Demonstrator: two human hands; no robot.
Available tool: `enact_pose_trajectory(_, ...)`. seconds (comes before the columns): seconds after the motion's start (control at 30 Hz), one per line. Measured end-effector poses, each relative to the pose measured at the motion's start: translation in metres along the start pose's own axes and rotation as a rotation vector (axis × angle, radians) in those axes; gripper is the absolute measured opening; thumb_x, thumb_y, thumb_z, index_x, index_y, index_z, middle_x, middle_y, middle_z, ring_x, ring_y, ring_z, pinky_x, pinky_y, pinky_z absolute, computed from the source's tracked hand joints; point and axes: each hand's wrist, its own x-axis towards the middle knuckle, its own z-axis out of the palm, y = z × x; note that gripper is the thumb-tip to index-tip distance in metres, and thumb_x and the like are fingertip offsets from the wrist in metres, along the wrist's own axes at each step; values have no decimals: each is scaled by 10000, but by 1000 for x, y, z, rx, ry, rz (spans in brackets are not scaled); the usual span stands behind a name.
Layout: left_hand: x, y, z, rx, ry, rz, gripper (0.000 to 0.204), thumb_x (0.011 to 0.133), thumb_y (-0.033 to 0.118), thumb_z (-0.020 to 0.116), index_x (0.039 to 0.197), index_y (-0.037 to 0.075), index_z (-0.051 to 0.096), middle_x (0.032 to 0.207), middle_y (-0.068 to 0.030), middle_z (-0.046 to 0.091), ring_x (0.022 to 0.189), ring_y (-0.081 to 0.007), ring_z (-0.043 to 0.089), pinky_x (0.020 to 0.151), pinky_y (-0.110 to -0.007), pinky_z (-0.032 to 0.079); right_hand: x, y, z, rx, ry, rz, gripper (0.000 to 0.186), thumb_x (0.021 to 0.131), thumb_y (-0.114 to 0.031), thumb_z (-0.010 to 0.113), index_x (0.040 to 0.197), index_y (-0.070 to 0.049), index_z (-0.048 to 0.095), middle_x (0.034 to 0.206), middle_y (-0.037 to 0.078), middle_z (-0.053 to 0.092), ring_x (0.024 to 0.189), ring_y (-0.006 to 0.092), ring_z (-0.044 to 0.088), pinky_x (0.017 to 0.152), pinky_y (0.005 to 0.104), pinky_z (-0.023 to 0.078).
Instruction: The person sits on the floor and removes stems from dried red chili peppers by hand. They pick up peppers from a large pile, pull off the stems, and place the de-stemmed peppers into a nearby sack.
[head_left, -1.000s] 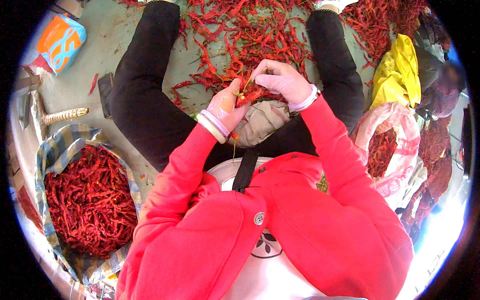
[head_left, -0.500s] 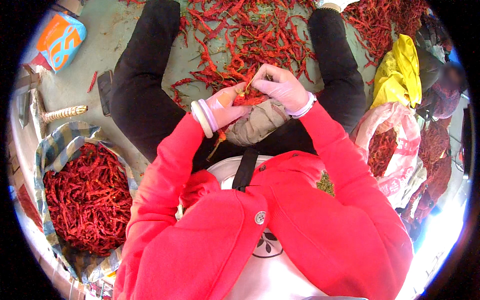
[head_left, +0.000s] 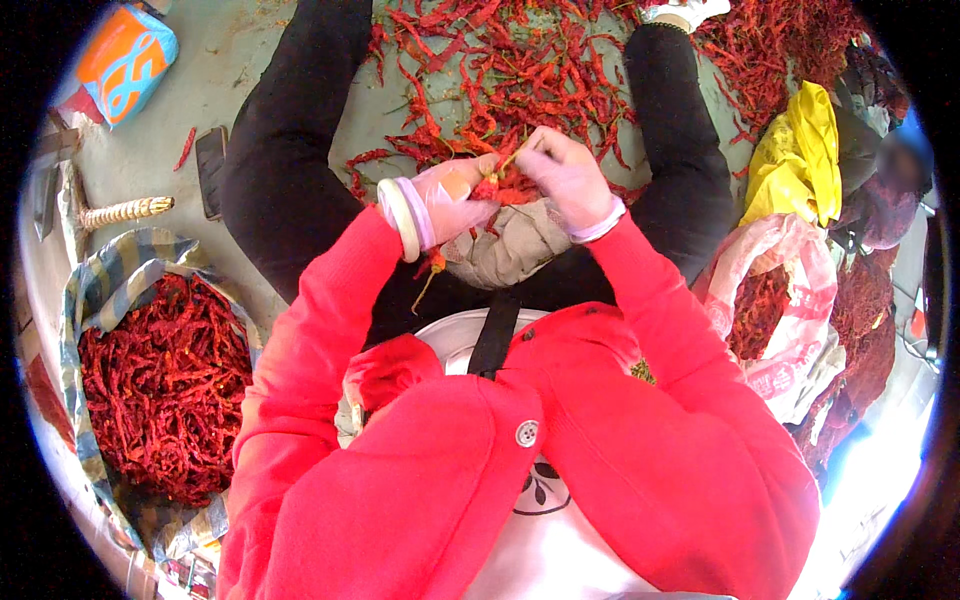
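My left hand (head_left: 447, 195), in a thin translucent glove, is closed around dried red chilies (head_left: 487, 188) above my lap. From its lower side, by the wrist, a chili on a long stem (head_left: 428, 282) dangles. My right hand (head_left: 575, 185), gloved too, pinches a pale chili stem (head_left: 514, 156) that rises from the chilies at my left fingertips. The fingers of both hands nearly meet. Below them lies a bunched grey-brown cloth (head_left: 510, 250). Loose dried chilies (head_left: 500, 80) are spread on the floor between my black-trousered legs.
At the left stands a checked sack (head_left: 75, 330) full of dried chilies, with a corn cob (head_left: 128, 212) and a phone (head_left: 210, 170) beyond it. An orange-and-blue package (head_left: 125, 65) lies far left. Yellow bag (head_left: 797, 160) and red-white bag (head_left: 810, 300) sit at the right.
My right hand has moved slightly, and the pinched stem now slants up from the chilies in my left hand. My left hand keeps its hold. The whole view has shifted a little.
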Motion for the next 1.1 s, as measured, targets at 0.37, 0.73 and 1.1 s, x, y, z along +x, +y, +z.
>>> enact_pose_trajectory(0.37,-22,12,-1,-335,-259,-244,209,796,93,613,996,52,566,782,-7,574,704,-103,540,634,-242,429,2,-42,-9,151,-431,99,229,883,-250,542,789,-42,520,706,-16,462,650,70,406,576,246,363)
enact_pose_trajectory(0.73,-25,3,4,-494,-41,-39,317,845,164,611,1131,42,551,959,-6,603,799,-99,566,705,-261,466,-3,-27,12,114,-187,78,203,886,-199,559,762,-49,501,658,-31,459,624,46,429,556,235,385)
enact_pose_trajectory(1.1,-12,-9,30,-458,195,-102,240,873,169,573,1073,37,591,949,-22,629,863,-111,569,773,-272,460,-8,-29,3,411,-148,324,151,892,-214,531,818,-83,529,662,-11,502,574,87,468,516,242,387)
